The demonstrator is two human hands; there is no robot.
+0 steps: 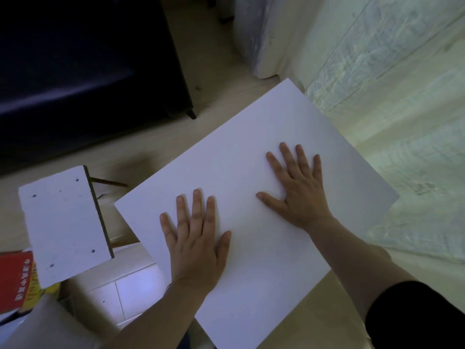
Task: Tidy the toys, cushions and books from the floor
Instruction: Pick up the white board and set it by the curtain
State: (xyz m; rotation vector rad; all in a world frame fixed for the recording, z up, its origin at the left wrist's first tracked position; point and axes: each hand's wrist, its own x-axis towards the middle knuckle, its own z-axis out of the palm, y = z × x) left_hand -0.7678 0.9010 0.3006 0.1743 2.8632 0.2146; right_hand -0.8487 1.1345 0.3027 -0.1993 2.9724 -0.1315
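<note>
Two bare grips are laid flat on one broad white surface [251, 137], and everything is judged from the single head view. The left grip [195, 244] is spread open, palm down, with straight fingers and nothing held. The right grip [300, 197] is opened out in the same way and pressed down nearer the wall [390, 71], likewise empty. Such flat pressing is probably meant to steady the surface or to take the person's weight while leaning over, though which cannot be told. The surface is seen as a smooth, matt, rigid sheet with a thin edge and sharp corners, set askew to the wall. A red book [15, 280], the only task thing that can be made out, is found at the lower left edge, well apart from both grips. Its cover is glossy and printed with pale characters, and something yellow-edged is glimpsed just beside it. A small white panel [63, 222] is tilted over the book; its face is dotted with small dark marks, perhaps screw holes, and its cut edge is dark brown, which suggests laminated board. The floor [221, 71] is shown as pale wood-look planking. The wall is covered in a soft-looking embossed brick pattern. A dark piece of furniture [88, 71] on a short foot is stood at the upper left. No toys or cushions are seen.
</note>
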